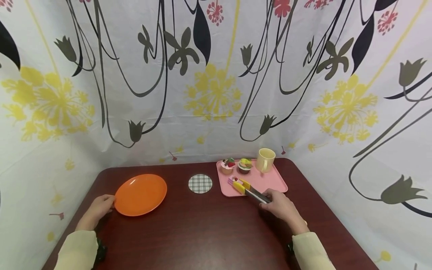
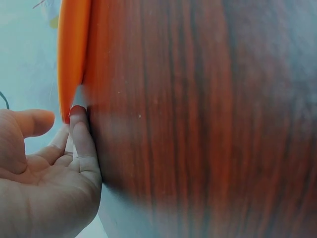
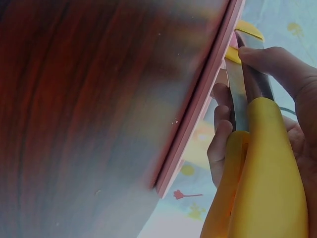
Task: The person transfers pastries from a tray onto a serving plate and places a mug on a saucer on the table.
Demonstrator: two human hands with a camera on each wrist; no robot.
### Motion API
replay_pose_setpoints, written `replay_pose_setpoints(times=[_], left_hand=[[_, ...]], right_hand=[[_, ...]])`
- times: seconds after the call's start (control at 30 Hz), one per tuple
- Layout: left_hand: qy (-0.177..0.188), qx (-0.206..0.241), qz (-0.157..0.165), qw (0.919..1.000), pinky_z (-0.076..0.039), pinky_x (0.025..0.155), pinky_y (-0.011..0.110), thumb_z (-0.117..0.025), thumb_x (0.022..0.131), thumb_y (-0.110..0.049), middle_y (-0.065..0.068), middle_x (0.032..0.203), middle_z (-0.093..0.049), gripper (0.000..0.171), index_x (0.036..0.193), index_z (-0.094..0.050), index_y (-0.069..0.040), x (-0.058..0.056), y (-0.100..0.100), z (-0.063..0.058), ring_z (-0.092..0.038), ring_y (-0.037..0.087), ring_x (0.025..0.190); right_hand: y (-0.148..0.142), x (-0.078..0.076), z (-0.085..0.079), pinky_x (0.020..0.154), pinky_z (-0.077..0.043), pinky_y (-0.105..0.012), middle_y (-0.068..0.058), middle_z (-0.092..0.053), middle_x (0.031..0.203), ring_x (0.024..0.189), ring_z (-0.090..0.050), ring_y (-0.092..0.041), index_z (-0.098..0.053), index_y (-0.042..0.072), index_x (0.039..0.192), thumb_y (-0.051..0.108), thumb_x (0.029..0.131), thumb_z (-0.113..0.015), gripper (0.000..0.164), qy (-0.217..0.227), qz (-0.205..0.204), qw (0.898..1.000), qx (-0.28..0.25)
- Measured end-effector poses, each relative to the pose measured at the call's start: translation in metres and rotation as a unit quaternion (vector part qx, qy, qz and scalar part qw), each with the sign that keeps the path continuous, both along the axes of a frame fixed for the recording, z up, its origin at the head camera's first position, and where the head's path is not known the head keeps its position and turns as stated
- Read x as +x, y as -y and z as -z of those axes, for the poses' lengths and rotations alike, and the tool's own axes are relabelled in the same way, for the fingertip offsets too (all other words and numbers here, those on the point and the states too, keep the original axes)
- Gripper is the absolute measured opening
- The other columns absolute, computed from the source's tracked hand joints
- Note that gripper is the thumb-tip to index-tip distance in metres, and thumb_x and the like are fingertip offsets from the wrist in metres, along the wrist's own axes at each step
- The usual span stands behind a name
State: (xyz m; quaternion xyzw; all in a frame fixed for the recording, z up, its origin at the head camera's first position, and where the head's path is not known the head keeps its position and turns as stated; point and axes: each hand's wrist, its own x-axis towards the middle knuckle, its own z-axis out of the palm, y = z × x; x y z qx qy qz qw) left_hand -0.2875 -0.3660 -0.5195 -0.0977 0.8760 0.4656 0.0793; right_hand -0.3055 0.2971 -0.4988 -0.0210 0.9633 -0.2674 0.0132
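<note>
On the bench (image 1: pixel 189 240), toward its far right side, lies a pink tray (image 1: pixel 280 183), and the small pink cake with a red topping (image 1: pixel 235 180) is at its near left part, between the yellow tips of the tongs (image 3: pixel 260 114). The right grip (image 1: pixel 279 205) is wrapped round those tongs, thumb on one metal arm and fingers against the other. Whether the tips press firmly on the cake, or whether it is lifted at all, I cannot tell. Across at the left, the left grip (image 1: pixel 99 208) is at the rim of the orange plate (image 1: pixel 140 195), fingers by its edge and thumb above; whether it pinches the rim I cannot tell. The work looks to be at an early stage: the tongs are in hand and at the cake, but the cake has not yet left the tray. The strawberry-topped cupcake (image 1: pixel 227 166), the yellow-topped cupcake (image 1: pixel 244 165) and the cream mug (image 1: pixel 265 159) stand untouched along the tray's far side, so most of the handling seems left. A round checked coaster (image 1: pixel 200 183) lies between plate and tray, apart from both.
</note>
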Motion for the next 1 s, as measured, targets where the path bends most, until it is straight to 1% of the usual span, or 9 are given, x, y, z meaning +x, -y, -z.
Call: replay_pose_setpoints(times=[0.17, 0.3, 0.4, 0.6, 0.8, 1.0], left_hand=[[-0.002, -0.001, -0.002, 1.0000, -0.061, 0.095, 0.045, -0.035, 0.115, -0.027, 0.037, 0.135, -0.057, 0.059, 0.148, -0.042, 0.022, 0.0008, -0.0005, -0.0003, -0.063, 0.039, 0.117], [-0.001, -0.001, 0.000, 1.0000, -0.060, 0.097, 0.048, -0.036, 0.114, -0.027, 0.039, 0.139, -0.055, 0.059, 0.148, -0.042, 0.021, 0.0017, 0.0002, 0.0002, -0.062, 0.043, 0.120], [0.000, -0.003, 0.002, 1.0000, -0.059, 0.100, 0.051, -0.038, 0.113, -0.026, 0.041, 0.143, -0.052, 0.058, 0.147, -0.043, 0.021, 0.0007, 0.0020, 0.0029, -0.061, 0.046, 0.123], [-0.002, -0.009, 0.001, 1.0000, -0.059, 0.101, 0.053, -0.044, 0.111, -0.025, 0.042, 0.144, -0.051, 0.058, 0.146, -0.043, 0.020, -0.0009, 0.0040, 0.0063, -0.060, 0.048, 0.124], [-0.005, -0.013, 0.006, 0.9999, -0.058, 0.103, 0.055, -0.043, 0.112, -0.027, 0.042, 0.144, -0.050, 0.059, 0.147, -0.041, 0.021, -0.0003, 0.0030, 0.0064, -0.060, 0.049, 0.124], [-0.006, -0.015, 0.011, 0.9998, -0.057, 0.104, 0.055, -0.042, 0.114, -0.028, 0.041, 0.146, -0.049, 0.061, 0.150, -0.038, 0.021, 0.0014, 0.0016, 0.0058, -0.059, 0.048, 0.126]], right_hand=[[-0.0003, -0.0007, -0.0005, 0.073, -0.050, -0.036, 0.000, -0.071, 0.097, 0.082, -0.061, -0.016, -0.073, 0.015, 0.117, 0.027, 0.090, -0.085, 0.031, 0.001, -0.005, 1.000, 0.002], [-0.0003, -0.0007, 0.0001, 0.073, -0.050, -0.035, 0.001, -0.071, 0.096, 0.082, -0.061, -0.016, -0.074, 0.015, 0.115, 0.027, 0.090, -0.086, 0.030, 0.000, -0.005, 1.000, 0.000], [0.0000, -0.0002, 0.0011, 0.073, -0.049, -0.034, 0.000, -0.071, 0.095, 0.081, -0.061, -0.016, -0.075, 0.015, 0.115, 0.026, 0.090, -0.086, 0.029, -0.003, -0.005, 1.000, -0.004], [0.0014, 0.0017, 0.0022, 0.074, -0.049, -0.035, 0.000, -0.072, 0.095, 0.081, -0.061, -0.017, -0.076, 0.014, 0.116, 0.026, 0.090, -0.087, 0.031, -0.009, -0.004, 1.000, -0.014], [0.0008, 0.0032, 0.0043, 0.074, -0.048, -0.035, 0.001, -0.072, 0.095, 0.081, -0.060, -0.017, -0.076, 0.016, 0.115, 0.026, 0.089, -0.087, 0.030, -0.017, 0.005, 1.000, -0.011], [-0.0005, 0.0054, 0.0052, 0.073, -0.048, -0.036, 0.001, -0.072, 0.095, 0.081, -0.060, -0.017, -0.076, 0.015, 0.116, 0.025, 0.090, -0.087, 0.030, -0.021, 0.004, 1.000, -0.012]])
